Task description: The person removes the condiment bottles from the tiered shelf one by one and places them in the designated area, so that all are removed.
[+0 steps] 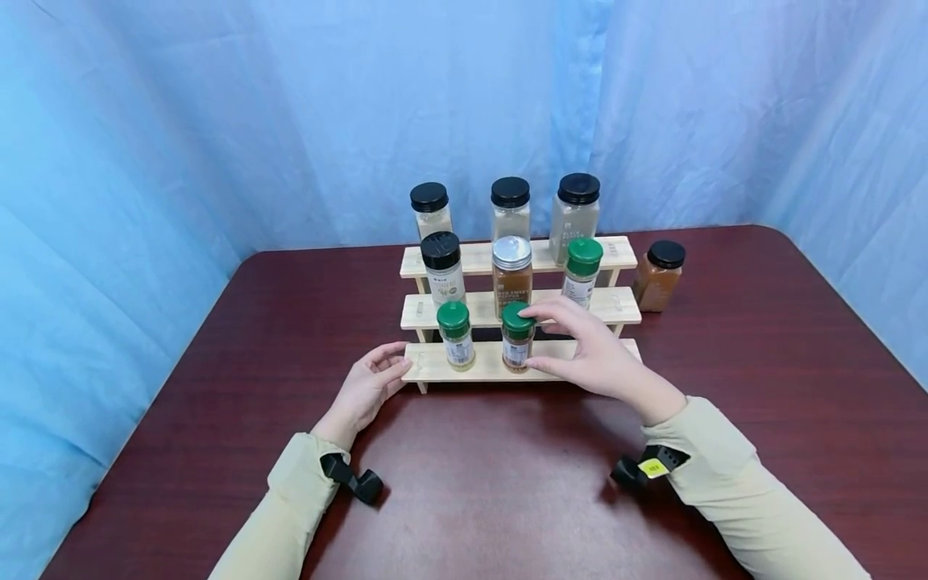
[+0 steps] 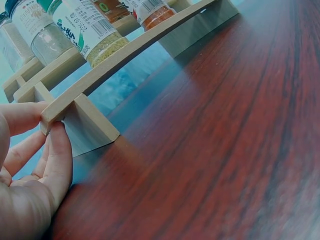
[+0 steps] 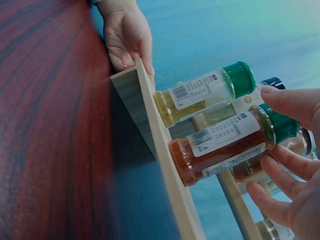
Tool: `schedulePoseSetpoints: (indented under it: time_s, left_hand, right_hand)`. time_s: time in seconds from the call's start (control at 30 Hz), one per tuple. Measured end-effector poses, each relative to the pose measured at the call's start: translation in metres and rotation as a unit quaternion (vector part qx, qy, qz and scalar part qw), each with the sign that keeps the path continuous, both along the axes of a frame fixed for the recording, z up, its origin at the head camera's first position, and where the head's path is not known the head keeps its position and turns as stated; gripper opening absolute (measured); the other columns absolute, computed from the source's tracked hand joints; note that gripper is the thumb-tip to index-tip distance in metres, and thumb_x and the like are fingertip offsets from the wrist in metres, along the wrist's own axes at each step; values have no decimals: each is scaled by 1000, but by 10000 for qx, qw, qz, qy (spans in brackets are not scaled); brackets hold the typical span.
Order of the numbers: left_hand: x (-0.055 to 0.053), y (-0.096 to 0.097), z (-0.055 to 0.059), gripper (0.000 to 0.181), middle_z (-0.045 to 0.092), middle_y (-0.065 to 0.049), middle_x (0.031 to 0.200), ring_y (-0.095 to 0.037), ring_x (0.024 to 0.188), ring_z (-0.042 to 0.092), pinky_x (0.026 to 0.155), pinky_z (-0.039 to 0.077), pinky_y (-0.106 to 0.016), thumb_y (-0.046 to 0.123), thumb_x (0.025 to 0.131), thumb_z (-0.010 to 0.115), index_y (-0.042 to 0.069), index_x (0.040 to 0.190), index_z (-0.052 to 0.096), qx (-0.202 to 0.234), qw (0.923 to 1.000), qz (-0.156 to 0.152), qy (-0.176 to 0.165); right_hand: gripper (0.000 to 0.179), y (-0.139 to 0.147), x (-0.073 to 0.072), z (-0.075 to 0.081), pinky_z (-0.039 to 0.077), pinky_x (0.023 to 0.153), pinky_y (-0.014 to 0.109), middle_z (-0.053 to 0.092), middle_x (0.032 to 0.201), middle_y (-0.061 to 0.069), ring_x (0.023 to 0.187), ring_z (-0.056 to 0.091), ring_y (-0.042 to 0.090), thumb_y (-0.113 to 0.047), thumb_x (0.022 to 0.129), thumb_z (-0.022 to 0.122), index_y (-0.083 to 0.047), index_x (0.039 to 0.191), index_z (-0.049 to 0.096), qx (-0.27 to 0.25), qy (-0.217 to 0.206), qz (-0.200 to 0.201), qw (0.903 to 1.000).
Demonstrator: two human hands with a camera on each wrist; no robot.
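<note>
My left hand (image 1: 370, 385) pinches the left end of the bottom board of a three-tier wooden rack (image 1: 486, 372); its fingertips lie above and below the board in the left wrist view. My right hand (image 1: 590, 352) is at a small green-capped spice jar (image 1: 516, 354), upright on the bottom tier. One fingertip meets the cap and the other fingers spread loosely about it. Red-orange seasoning shows through the glass in the right wrist view. Left of it on that tier stands another green-capped jar (image 1: 458, 350) with yellowish contents.
The middle tier bears a black-capped jar (image 1: 445, 278), a silver-lidded jar (image 1: 511, 282) and a green-capped jar (image 1: 582, 278). Three black-lidded jars, one a tall grey jar (image 1: 576, 221), line the top tier. A brown-filled jar (image 1: 656, 286) stands on the dark table (image 1: 754, 362) right of the rack.
</note>
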State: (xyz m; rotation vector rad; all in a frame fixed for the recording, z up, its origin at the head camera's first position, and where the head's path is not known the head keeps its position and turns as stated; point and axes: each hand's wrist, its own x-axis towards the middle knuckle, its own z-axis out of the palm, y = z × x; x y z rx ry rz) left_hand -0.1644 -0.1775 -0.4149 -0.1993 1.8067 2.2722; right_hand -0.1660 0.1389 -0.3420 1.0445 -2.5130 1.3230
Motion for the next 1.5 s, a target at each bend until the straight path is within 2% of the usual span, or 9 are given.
schedulePoseSetpoints:
  time_s: [0.17, 0.4, 0.6, 0.8, 0.97, 1.3, 1.5]
  left_hand:
    - [-1, 0, 0, 46, 56, 4, 88, -2, 76, 59, 72, 51, -16, -1, 92, 56, -5, 135, 39, 22, 10000, 15, -5]
    - [0, 0, -1, 44, 55, 4, 87, -2, 76, 59, 73, 51, -15, -4, 94, 51, -6, 136, 37, -89, 10000, -34, 23]
    - [2, 0, -2, 49, 56, 3, 90, -2, 77, 60, 73, 51, -15, 0, 93, 56, -8, 137, 35, -134, 9999, -64, 20]
    - [3, 0, -1, 51, 56, 5, 89, -2, 76, 60, 72, 51, -15, -1, 92, 56, -6, 138, 35, -128, 9999, -55, -21]
    - [1, 0, -1, 50, 55, 4, 88, -3, 76, 60, 73, 52, -16, -1, 91, 57, -6, 137, 37, -46, 10000, -36, 2]
    - [2, 1, -2, 46, 55, 5, 88, -2, 75, 59, 72, 51, -15, -4, 94, 50, -4, 138, 36, -219, 9997, -7, -81]
    - [1, 1, -2, 48, 55, 3, 89, -2, 75, 59, 72, 51, -15, -1, 92, 56, -4, 137, 37, -217, 9998, -9, -33]
  right_hand:
    - [54, -2, 1, -4, 49, 93, 41, 50, 127, 11, 116, 52, 26, -6, 79, 76, -6, 127, 52, -98, -263, -57, 9996]
    - [63, -11, 3, -16, 49, 94, 45, 50, 127, 15, 113, 55, 30, -1, 78, 75, -4, 131, 43, -369, -555, -227, 9975]
    - [57, -19, 5, -25, 49, 93, 47, 49, 126, 20, 110, 55, 34, 5, 81, 70, -1, 130, 41, -718, -503, -275, 9958]
    - [50, -22, 4, -30, 49, 92, 46, 48, 126, 22, 110, 55, 35, 8, 85, 62, 0, 128, 39, -822, -518, -316, 9948]
    - [52, -24, 3, -30, 49, 92, 48, 50, 123, 22, 110, 56, 36, 7, 85, 64, 0, 129, 38, -855, -441, -422, 9945]
    - [53, -25, 3, -32, 51, 90, 45, 53, 120, 22, 108, 57, 35, 7, 83, 66, -1, 129, 39, -859, -288, -502, 9946]
    - [53, -22, 1, -36, 52, 88, 43, 56, 117, 22, 104, 59, 34, 8, 82, 67, 0, 128, 41, -984, -180, -586, 9933]
